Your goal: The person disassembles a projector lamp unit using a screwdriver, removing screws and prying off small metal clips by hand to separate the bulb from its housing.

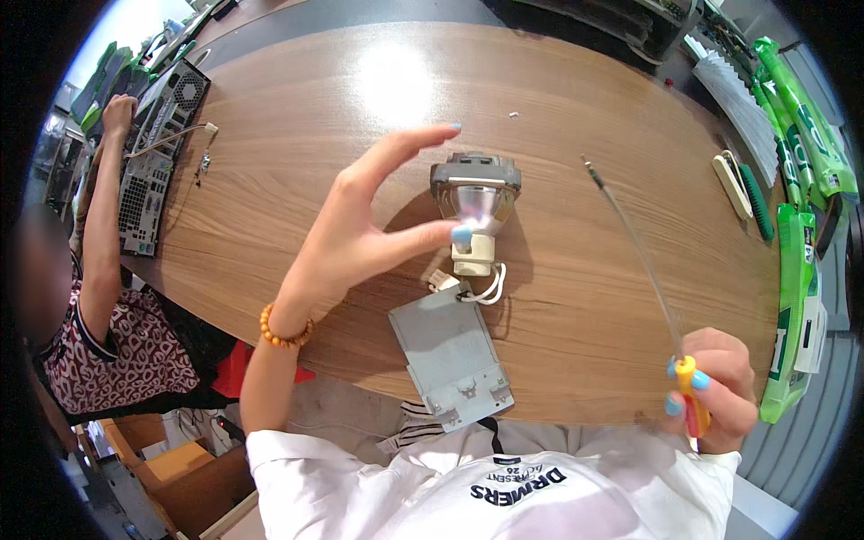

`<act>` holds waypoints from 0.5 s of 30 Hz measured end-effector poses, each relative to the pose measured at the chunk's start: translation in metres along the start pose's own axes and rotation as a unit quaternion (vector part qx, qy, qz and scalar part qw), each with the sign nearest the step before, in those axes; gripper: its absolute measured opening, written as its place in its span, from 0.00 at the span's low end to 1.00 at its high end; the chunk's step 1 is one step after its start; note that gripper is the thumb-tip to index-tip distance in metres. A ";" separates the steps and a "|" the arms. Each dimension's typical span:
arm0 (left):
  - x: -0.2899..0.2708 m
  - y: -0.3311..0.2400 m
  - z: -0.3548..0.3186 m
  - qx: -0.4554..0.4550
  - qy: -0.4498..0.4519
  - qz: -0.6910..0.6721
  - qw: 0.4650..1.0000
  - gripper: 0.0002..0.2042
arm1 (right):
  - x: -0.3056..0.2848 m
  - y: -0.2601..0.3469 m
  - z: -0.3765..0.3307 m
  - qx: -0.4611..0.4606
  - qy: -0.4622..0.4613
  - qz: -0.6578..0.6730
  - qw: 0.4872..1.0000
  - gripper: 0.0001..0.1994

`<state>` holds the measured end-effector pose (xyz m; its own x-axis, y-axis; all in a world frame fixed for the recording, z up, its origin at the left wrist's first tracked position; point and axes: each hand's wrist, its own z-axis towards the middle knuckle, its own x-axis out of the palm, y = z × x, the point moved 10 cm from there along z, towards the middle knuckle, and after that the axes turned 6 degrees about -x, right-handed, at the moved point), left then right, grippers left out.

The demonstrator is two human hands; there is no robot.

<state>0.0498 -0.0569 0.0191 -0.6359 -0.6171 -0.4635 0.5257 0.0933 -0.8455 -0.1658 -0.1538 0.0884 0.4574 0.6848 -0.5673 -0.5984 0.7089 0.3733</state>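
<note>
My left hand (364, 220) reaches over the table with thumb and forefinger spread wide. Its thumb overlaps a projector lamp (481, 202); whether it touches the lamp I cannot tell. The lamp has a dark square frame, a clear reflector and a cream base with white wires. A grey metal plate (450, 351) lies just below the base, jutting over the table's near edge. In my right hand (720, 387), at the right, is a long thin screwdriver (643, 247) with a yellow and red handle. Its shaft points up and away, the tip raised at the far end.
At the left, a co-worker's hand (120, 115) rests by a computer case (162, 153) with a loose cable. Green packets (796, 306) line the right edge, near a green brush (756, 200) and a cream-coloured tool (732, 186). A dark machine (621, 22) stands at the back.
</note>
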 end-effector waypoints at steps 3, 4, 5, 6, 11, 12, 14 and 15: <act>0.022 -0.005 0.016 0.024 0.056 0.002 0.998 0.28 | 0.016 0.002 -0.008 -0.020 0.053 -0.033 0.998 0.15; 0.029 -0.004 0.019 0.015 0.084 0.011 0.996 0.26 | 0.016 0.003 -0.012 -0.033 0.026 -0.039 0.998 0.14; 0.030 -0.003 0.020 0.013 0.085 0.010 0.996 0.26 | 0.016 0.003 -0.013 -0.032 0.027 -0.037 0.998 0.14; 0.033 -0.002 0.021 0.015 0.095 0.015 0.995 0.25 | 0.019 0.002 -0.015 -0.026 0.037 -0.043 0.998 0.14; 0.034 0.009 0.015 -0.030 0.067 -0.027 0.997 0.22 | 0.021 -0.004 -0.018 -0.020 0.048 -0.052 0.997 0.14; 0.032 0.006 0.013 -0.012 0.048 -0.016 0.999 0.22 | 0.020 -0.003 -0.018 -0.027 0.045 -0.054 0.997 0.14; 0.031 0.001 0.011 0.006 0.030 -0.004 1.000 0.22 | 0.020 -0.005 -0.016 -0.034 0.042 -0.054 0.997 0.14; 0.030 0.001 0.010 0.005 0.022 -0.005 1.000 0.22 | 0.019 -0.003 -0.013 -0.048 0.021 -0.049 0.997 0.14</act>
<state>0.0369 -0.0834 0.0072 -0.6656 -0.5825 -0.4666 0.5249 0.0790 -0.8475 -0.1643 -0.1453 0.0671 0.4901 0.6034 -0.6290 -0.6132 0.7516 0.2432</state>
